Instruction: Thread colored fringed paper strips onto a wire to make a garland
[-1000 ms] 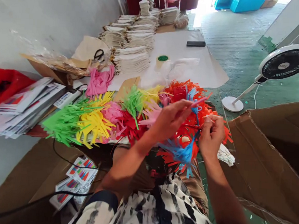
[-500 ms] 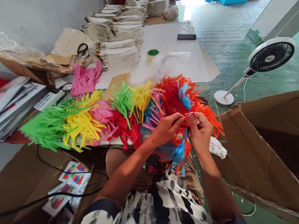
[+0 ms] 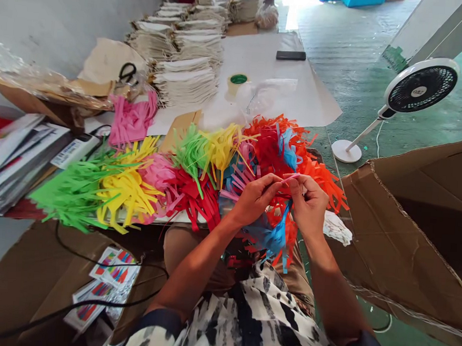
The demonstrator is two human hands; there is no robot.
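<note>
My left hand and my right hand meet over the right part of the tassel row, fingertips pinched. A thin pink paper strip stretches between them, gripped at both ends. Just below the hands hangs a blue paper tassel, with orange fringe behind it; whether a finger touches it is hidden. A red tassel and orange fringe lie behind and beside the hands. To the left spread another red tassel, yellow tassels and a green tassel.
Stacks of white bundles stand at the back. A tape roll and black scissors lie on the table. Right of me are an open cardboard box and a white fan. Printed packets sit low at left.
Between my fingertips the pink strip now looks broader and shows more plainly. My hands have barely shifted, and the view has moved slightly.
</note>
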